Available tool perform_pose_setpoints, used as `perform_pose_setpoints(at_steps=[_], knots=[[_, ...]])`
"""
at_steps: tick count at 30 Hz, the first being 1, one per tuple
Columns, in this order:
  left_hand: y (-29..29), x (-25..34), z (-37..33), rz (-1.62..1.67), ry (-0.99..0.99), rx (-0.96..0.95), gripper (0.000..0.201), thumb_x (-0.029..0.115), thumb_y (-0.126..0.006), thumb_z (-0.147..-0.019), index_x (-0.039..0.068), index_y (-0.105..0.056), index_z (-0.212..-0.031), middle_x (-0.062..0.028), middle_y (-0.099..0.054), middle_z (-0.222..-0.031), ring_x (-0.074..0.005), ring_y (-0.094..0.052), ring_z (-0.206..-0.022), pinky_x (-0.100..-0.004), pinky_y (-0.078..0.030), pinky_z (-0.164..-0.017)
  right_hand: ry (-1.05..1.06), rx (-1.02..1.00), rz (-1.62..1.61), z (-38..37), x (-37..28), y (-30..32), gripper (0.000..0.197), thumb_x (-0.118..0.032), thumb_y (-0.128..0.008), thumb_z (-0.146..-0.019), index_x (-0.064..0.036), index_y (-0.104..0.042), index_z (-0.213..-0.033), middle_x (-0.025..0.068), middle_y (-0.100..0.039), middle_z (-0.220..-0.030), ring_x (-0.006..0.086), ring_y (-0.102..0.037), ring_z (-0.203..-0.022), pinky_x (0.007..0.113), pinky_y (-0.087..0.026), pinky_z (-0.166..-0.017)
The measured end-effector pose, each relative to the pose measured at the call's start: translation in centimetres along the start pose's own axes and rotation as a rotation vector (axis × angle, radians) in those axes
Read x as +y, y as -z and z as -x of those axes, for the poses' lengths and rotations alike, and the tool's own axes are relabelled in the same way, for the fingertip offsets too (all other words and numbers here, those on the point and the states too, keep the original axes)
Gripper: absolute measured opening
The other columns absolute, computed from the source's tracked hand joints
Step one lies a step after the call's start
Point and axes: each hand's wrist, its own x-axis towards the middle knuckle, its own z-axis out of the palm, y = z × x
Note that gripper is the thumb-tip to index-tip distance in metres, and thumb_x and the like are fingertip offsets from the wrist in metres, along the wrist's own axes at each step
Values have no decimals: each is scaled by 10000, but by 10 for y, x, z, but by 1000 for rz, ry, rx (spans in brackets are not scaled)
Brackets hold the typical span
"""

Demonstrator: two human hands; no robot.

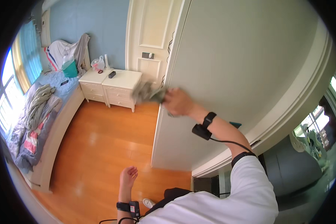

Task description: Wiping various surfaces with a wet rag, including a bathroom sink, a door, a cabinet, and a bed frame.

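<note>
My right hand [180, 103] is raised and closed round a grey-green cloth [146, 92], which is smeared by motion. The cloth hangs out to the left of the fist, at the left edge of the grey wall panel [227, 67]. Whether the cloth touches the panel I cannot tell. Lower down, my left hand [128, 177] hangs above the wooden floor with loosely bent fingers and nothing in it. Both wrists wear black straps with small boxes and cables.
Two white nightstands [123, 80] stand at the back, with a small black box [112, 74] and a plastic bag [98, 64] on top. Left of them is a bed [65, 121] with rumpled bedding. A doorway frame [287, 97] rises on the right. Orange-brown wooden floor [97, 149] lies below.
</note>
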Motion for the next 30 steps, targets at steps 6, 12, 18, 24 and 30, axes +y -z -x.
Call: perform_pose_setpoints(at_steps=[6,12,18,24,30], knots=[[42,-7,-35,-8,69,28,164,161,-512,-819,10,-541,-876,-115,-594,-836,-210,-560,-762,-301,-469,-650,19,250,103,-11,31,36,88,-181,-534,-686,-163,-579,-760,22,-495,-891,217,-459,-930,335,-382,-730],[8,-6,-62,-89,137,92,153,158,-521,-807,12,-537,-851,-105,-583,-802,-207,-552,-726,-294,-455,-619,-474,696,532,-20,183,186,267,-144,-550,-689,-171,-646,-936,155,-529,-886,327,-464,-833,437,-370,-697],[-73,25,-78,-294,-29,-12,162,176,-555,-794,31,-534,-863,-78,-569,-803,-180,-542,-741,-273,-434,-648,-839,904,628,31,282,293,266,-68,-447,-861,-34,-478,-1124,210,-487,-1066,349,-432,-982,444,-349,-869],[-182,55,-87,-727,-669,-215,403,121,-709,-716,35,-490,-1044,-46,-516,-914,-151,-499,-869,-308,-431,-713,-1047,1020,935,184,359,347,328,-227,-585,-724,-129,-551,-1036,180,-532,-954,365,-479,-944,449,-386,-801],[-292,77,-51,-804,-1096,-423,680,64,-777,-612,23,-425,-1192,-112,-492,-1137,-226,-460,-1060,-357,-411,-844,-925,931,745,227,295,291,487,-272,-683,-653,-105,-496,-1070,154,-504,-1009,330,-504,-950,408,-387,-822]])
